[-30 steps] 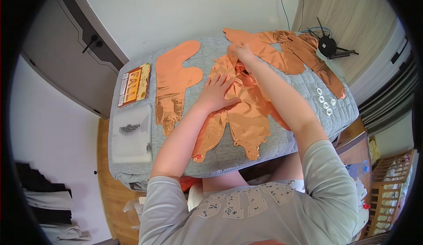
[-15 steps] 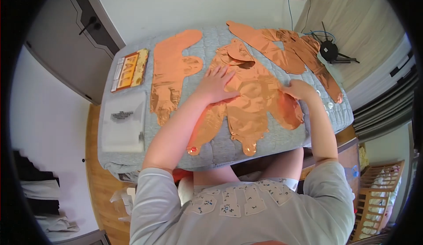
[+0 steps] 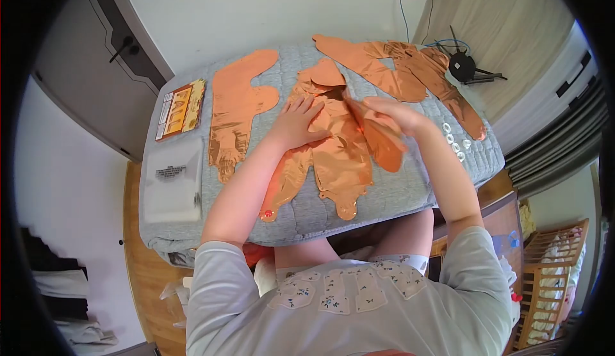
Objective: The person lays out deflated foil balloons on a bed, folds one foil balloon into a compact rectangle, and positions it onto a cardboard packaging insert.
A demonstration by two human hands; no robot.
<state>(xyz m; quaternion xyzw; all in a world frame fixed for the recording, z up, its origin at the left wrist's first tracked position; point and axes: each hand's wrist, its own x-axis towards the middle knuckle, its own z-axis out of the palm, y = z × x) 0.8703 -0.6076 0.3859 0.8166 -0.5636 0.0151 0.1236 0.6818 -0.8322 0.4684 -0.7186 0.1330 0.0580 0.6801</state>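
Note:
Between my hands lies a flat, uninflated copper-coloured foil balloon point(image 3: 339, 164) with long lobes pointing towards me. My left hand point(image 3: 299, 123) rests on its left part with the fingers spread. With closed fingers, my right hand point(image 3: 394, 114) grips the right-hand lobe, which is lifted and folding inward. The balloon's upper end is creased, with a dark fold showing. To the left, an F-shaped foil balloon point(image 3: 234, 100) lies flat. More copper foil point(image 3: 378, 71) spreads across the upper right.
A grey quilted cover point(image 3: 295, 225) lies under everything. On its left are a printed package point(image 3: 181, 109) and a clear plastic sleeve point(image 3: 172, 183). Several small white rings point(image 3: 455, 146) lie on the right, below a black router point(image 3: 462, 66) with antennas and cables.
My right hand has moved up and inward, raising the balloon's right lobe off the cover. My left hand stays on the foil. The whole view has shifted slightly, baring more white rings.

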